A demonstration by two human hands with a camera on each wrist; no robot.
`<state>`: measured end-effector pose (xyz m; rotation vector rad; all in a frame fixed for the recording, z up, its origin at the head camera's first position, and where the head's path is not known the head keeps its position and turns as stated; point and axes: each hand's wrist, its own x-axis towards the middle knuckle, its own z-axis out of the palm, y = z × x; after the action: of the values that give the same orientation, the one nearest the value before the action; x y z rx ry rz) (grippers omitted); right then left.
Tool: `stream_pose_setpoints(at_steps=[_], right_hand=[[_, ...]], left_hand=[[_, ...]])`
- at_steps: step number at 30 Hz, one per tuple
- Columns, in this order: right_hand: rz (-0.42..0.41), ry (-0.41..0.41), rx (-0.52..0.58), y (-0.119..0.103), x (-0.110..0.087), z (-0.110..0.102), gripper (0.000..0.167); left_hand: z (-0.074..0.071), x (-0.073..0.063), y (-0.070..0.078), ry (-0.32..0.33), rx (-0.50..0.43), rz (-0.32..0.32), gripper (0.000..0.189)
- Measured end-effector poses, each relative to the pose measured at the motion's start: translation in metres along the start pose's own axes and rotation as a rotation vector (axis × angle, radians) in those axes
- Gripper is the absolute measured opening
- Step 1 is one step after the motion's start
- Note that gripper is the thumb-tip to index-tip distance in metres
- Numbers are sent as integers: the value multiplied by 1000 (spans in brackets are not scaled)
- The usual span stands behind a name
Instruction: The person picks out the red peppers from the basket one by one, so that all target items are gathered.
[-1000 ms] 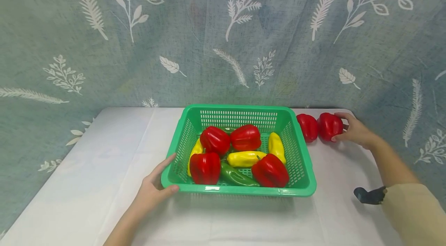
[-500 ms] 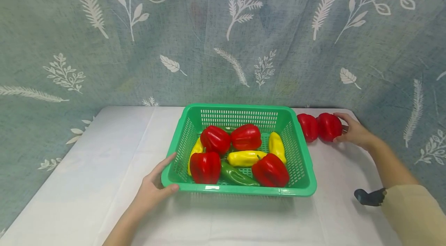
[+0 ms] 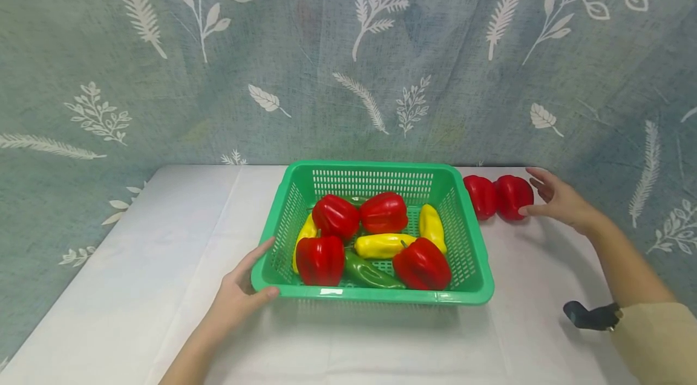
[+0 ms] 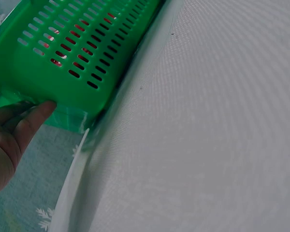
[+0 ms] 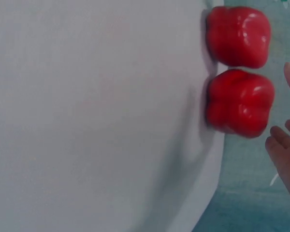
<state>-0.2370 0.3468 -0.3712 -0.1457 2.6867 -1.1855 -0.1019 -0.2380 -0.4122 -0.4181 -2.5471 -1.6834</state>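
Note:
A green plastic basket [image 3: 381, 296] stands mid-table, holding several red bell peppers [image 3: 421, 264], yellow peppers [image 3: 432, 229] and a green pepper [image 3: 373, 271]. My left hand [image 3: 236, 297] rests against its near left corner, thumb at the front rim and fingers along the left side. In the left wrist view, fairly straight fingers [image 4: 36, 121] touch the basket's outer wall [image 4: 43, 79]. Right of the basket, two red bell peppers lie side by side, a left one [image 3: 480, 197] and a right one [image 3: 513, 197]. My right hand [image 3: 563, 200] is just beside the right one, fingers spread, holding nothing.
A white cloth [image 3: 136, 264] covers the table. Behind it hangs a grey-green curtain [image 3: 305, 100] with white leaf prints. A dark piece [image 3: 593, 316] sticks out from the right sleeve [image 3: 653, 336], above the cloth.
My right hand has let go of the right-hand red bell pepper and drawn back slightly to the right. That pepper has shifted slightly left, against the other. The left hand stays at the basket.

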Motion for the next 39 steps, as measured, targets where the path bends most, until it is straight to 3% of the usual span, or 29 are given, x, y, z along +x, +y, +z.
stream_pose_setpoints(at_steps=[7, 15, 20, 25, 31, 39], right_hand=[[-85, 8, -7, -22, -8, 2, 103], [-142, -26, -8, -47, -17, 5, 103], [-259, -44, 4, -66, -24, 10, 100], [-389, -83, 29, -82, -28, 18, 94], [-448, -116, 12, -98, -32, 30, 93], [-525, -233, 5, -116, -33, 48, 91]], left_hand=[[0, 1, 0, -5, -21, -2, 79], [0, 0, 1, 6, 19, -21, 79], [0, 0, 1, 7, 25, -11, 79], [0, 0, 1, 6, 14, -11, 78], [0, 0, 2, 1, 7, -28, 78], [0, 0, 1, 8, 24, -31, 79]])
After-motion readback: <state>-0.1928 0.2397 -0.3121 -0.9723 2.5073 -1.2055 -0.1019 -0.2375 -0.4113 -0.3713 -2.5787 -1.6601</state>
